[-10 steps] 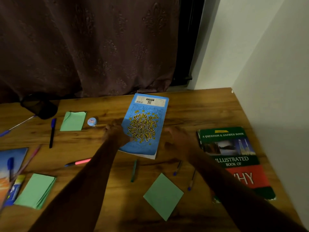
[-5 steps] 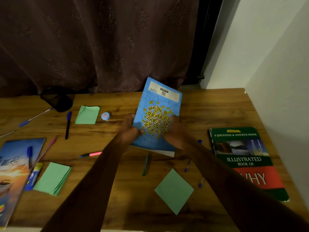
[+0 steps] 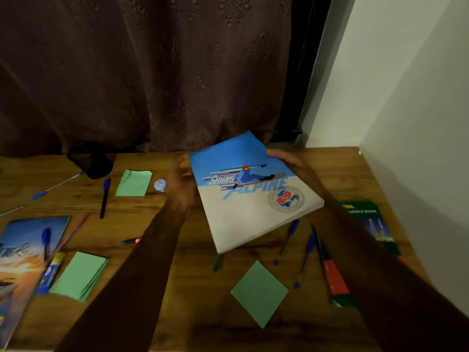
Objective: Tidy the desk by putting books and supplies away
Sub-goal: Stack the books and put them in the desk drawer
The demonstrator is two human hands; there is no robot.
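- Right hand clamps its grip on the skiing book, mid-frame, tilted above the bench.
- Left hand, fingers apart, hovers beside the book's left edge.

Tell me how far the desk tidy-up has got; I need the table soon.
Nothing looks put away yet. In hand: the right hand holds the skiing notebook above the desk, while the left hand is blurred beside it, grip unclear. Left: the green book, the notebook at the left edge, three green paper pads and scattered pens; the black mesh cup's contents can't be seen.
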